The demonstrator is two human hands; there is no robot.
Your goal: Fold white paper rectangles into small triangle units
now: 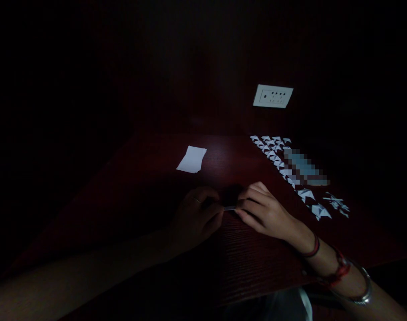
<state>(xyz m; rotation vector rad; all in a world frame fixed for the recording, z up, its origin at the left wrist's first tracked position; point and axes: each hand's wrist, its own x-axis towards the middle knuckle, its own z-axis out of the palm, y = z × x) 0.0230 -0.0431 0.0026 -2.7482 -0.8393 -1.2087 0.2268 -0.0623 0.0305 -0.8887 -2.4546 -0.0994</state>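
Between my two hands, a small piece of pale paper (229,208) shows as a narrow strip; most of it is hidden by fingers. My left hand (200,213), in deep shadow with a ring on one finger, is closed on the strip's left end. At the other end my right hand (262,209) pinches it with thumb and fingers. Both hands are just above the dark red table. Beyond them lies a stack of white paper sheets (192,159). To the right, folded white paper pieces (273,156) stand in rows.
A blurred-out, bluish flat object (305,167) lies right of the folded pieces. Small paper scraps (337,203) are scattered near the right side of the table (150,160). A white wall socket (273,96) is on the back panel. The surroundings are very dark.
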